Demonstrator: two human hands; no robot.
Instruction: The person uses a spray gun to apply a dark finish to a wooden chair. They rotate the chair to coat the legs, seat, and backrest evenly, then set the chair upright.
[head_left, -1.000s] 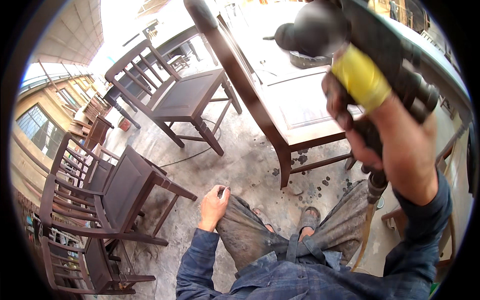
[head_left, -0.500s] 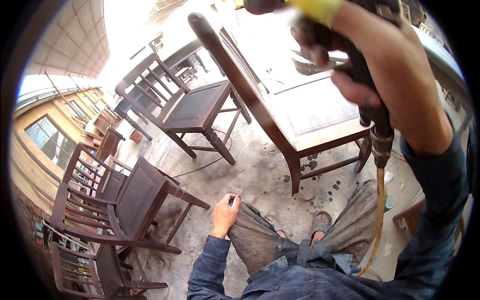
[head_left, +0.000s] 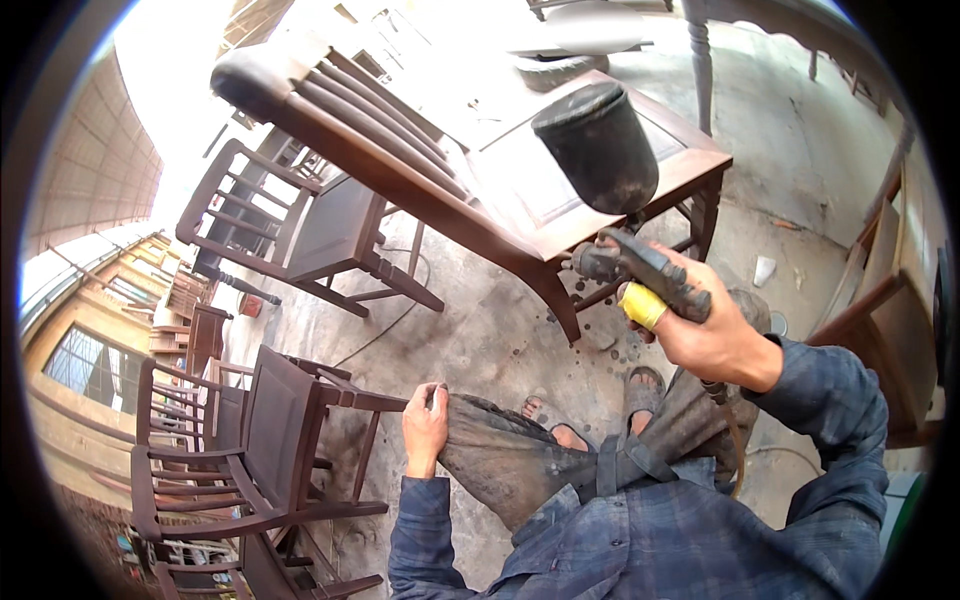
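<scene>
In my right hand (head_left: 710, 325) is a dark spray gun (head_left: 645, 268) with a black paint cup (head_left: 600, 150) on top. A yellow wrap (head_left: 642, 306) is around one finger. The nozzle points left, close to the front edge of a brown wooden chair (head_left: 400, 170) as seen here; I cannot tell whether they touch. A yellowish hose (head_left: 738, 450) runs from the grip down beside my leg. My left hand (head_left: 426, 432) is closed at my left knee, thumb and fingers pinched together; whatever they may hold is hidden.
Another dark chair (head_left: 335, 230) stands behind on the left, with more chairs (head_left: 275, 430) crowded at the lower left. A thin hose (head_left: 385, 335) lies across the stained concrete floor. A tyre (head_left: 560, 70) is at the back, and brown wooden furniture (head_left: 870, 310) stands at the right.
My right hand has swung down from the upper right with the spray gun, which now sits lower before the chair. My view has shifted; my left hand stays at my knee.
</scene>
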